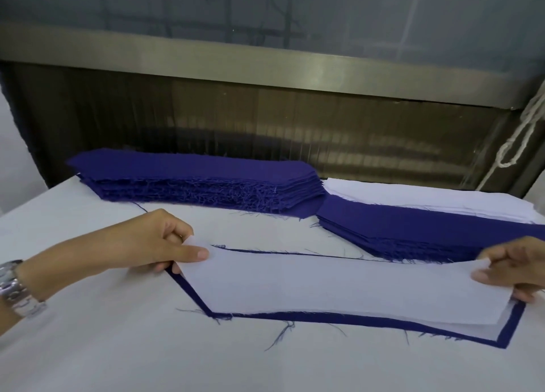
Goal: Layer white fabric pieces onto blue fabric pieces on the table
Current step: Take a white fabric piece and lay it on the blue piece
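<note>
White cloth covers the work table [88, 347], which runs up to a metal-framed panel at the back. Beyond the left hand [159, 244] sits a thick stack of blue pieces [191, 179] with frayed edges. Beyond the right hand [513, 267] lie a lower blue stack [413, 229] and, just behind it, a stack of white pieces [413, 198].

Between the two hands stretches a single white fabric piece [339, 282], each end pinched between a thumb and curled fingers. It is held taut just over a matching blue piece [511, 326] lying flat on the table. The blue shows as a narrow border along the near edge and both ends, and only as a thin line on the far side.

The step appears to be the final placement. To do it well, the person would likely need to shift the white piece slightly toward the body so the blue margin is even all round. The angled left end would go down first, and both ends should be released without dragging the layer beneath.

A metal wristwatch [17, 288] shows on the left wrist. Loose blue threads [283, 332] trail from the near edge and could snag.
</note>
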Available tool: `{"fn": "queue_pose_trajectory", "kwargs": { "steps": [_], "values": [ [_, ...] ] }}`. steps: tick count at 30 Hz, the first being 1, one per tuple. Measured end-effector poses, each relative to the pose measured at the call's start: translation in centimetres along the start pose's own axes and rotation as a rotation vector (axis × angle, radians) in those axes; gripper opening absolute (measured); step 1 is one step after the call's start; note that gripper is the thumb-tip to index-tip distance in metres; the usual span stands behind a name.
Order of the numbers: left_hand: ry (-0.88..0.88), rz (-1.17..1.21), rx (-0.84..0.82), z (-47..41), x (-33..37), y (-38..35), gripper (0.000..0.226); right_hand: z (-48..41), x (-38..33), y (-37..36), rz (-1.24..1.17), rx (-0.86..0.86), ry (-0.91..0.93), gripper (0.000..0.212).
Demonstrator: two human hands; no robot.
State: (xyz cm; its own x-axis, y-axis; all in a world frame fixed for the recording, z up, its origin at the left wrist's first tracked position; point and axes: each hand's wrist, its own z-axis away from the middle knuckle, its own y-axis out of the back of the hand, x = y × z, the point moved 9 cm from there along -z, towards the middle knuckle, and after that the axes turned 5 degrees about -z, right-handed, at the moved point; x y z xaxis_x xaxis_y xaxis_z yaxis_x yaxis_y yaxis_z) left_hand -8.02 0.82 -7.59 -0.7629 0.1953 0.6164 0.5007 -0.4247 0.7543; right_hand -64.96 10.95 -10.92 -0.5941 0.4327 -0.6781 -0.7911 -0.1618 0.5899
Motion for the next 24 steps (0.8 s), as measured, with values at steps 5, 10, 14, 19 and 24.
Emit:
{"fn": "queue_pose_trajectory", "kwargs": {
  "steps": [5,10,14,19,24],
  "values": [
    [0.007,-0.081,0.037,-0.3,0.0,0.0,0.076,0.0,-0.4,-0.4,-0.025,0.01,-0.014,0.06],
    [-0.012,-0.121,0.069,-0.5,0.1,0.2,0.059,0.6,-1.1,-0.9,-0.02,0.004,-0.013,0.056],
    [-0.013,-0.213,0.11,-0.5,-0.2,0.4,0.059,1.1,-1.7,-1.1,0.024,0.02,0.019,0.059],
    [-0.001,-0.256,0.141,-0.7,-0.9,0.8,0.06,2.0,-2.8,-1.4,0.068,0.017,0.045,0.062],
    [-0.018,-0.267,0.162,-1.0,-1.6,0.9,0.071,3.0,-3.9,-2.0,0.075,0.006,0.08,0.066]
  ]
}}
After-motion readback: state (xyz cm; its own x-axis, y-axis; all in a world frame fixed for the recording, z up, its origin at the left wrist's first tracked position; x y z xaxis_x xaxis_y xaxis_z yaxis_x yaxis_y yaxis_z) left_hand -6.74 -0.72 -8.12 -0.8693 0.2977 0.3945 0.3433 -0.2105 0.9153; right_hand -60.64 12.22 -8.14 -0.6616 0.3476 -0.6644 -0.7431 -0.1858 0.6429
